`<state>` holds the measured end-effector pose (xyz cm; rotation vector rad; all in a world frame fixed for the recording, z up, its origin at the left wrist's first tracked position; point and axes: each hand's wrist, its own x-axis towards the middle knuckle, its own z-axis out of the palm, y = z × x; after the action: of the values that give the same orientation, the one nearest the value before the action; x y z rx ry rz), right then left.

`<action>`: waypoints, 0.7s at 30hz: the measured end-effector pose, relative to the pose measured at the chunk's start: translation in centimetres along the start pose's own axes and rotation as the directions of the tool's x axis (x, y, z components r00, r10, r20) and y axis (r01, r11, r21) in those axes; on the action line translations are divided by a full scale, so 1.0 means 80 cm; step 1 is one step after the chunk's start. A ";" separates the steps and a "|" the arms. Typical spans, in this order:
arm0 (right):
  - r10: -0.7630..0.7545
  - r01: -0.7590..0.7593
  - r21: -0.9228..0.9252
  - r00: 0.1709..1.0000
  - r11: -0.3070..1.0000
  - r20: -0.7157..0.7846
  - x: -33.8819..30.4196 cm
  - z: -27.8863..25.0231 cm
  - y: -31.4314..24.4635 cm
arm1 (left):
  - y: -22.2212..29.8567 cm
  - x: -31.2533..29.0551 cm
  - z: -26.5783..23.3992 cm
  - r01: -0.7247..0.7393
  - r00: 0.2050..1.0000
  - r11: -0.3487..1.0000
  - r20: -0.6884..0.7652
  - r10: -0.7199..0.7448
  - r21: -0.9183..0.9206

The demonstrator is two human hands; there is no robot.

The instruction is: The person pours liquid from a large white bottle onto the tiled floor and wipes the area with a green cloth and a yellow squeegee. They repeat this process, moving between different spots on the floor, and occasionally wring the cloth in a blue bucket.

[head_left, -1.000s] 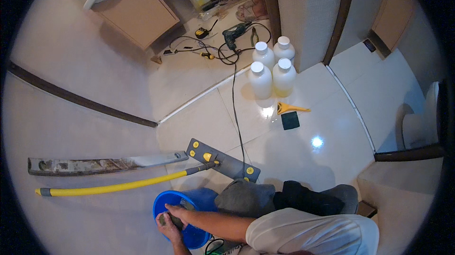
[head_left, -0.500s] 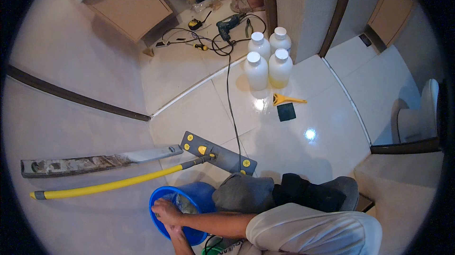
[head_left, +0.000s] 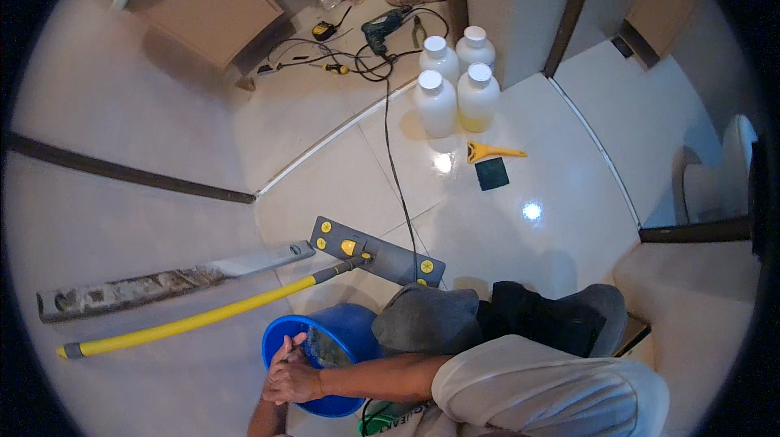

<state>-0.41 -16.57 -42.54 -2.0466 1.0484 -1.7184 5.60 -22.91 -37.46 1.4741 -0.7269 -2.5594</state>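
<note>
Both hands are together over the mouth of a blue bucket [head_left: 353, 322], which leans on its side toward me. My right hand [head_left: 296, 381] is closed round my left hand [head_left: 287, 349], covering much of it. Left fingertips stick out above the right knuckles, a little apart. I make out no object between the hands. Inside the bucket, just beside them, is greyish, wet-looking content [head_left: 327, 348]; I cannot tell whether it is cloth or murky water.
A flat mop [head_left: 386, 258] with a yellow pole lies left, beside a dirty long grey bar [head_left: 179, 277]. Ahead stand several white bottles [head_left: 478, 102], a yellow scraper [head_left: 497, 151] and a dark green pad [head_left: 491, 174]. A drill [head_left: 382, 31] trails its black cord [head_left: 395, 169] across the tiles.
My hands have shifted slightly, and left fingertips now show above the right hand. The view has tilted a little, so the bottles and tools sit higher in it.
</note>
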 end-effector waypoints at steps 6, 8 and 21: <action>-0.092 0.101 -0.024 0.964 0.995 0.249 0.004 -0.044 -0.009 | 0.041 0.043 0.045 0.235 0.965 0.751 -0.056 -0.256 0.617; -0.087 0.108 -0.048 0.941 0.993 0.326 0.008 -0.058 -0.013 | 0.041 0.047 0.070 0.226 0.964 0.603 -0.088 -0.249 0.765; -0.104 0.172 -0.161 0.926 0.972 0.363 -0.074 0.072 0.020 | 0.009 0.083 0.037 -0.279 0.956 -0.435 0.203 -0.214 0.856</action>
<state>4.21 -15.14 -49.41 -2.4851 1.0010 -1.2742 -0.49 -24.60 -41.12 0.6855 -3.6729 -1.2723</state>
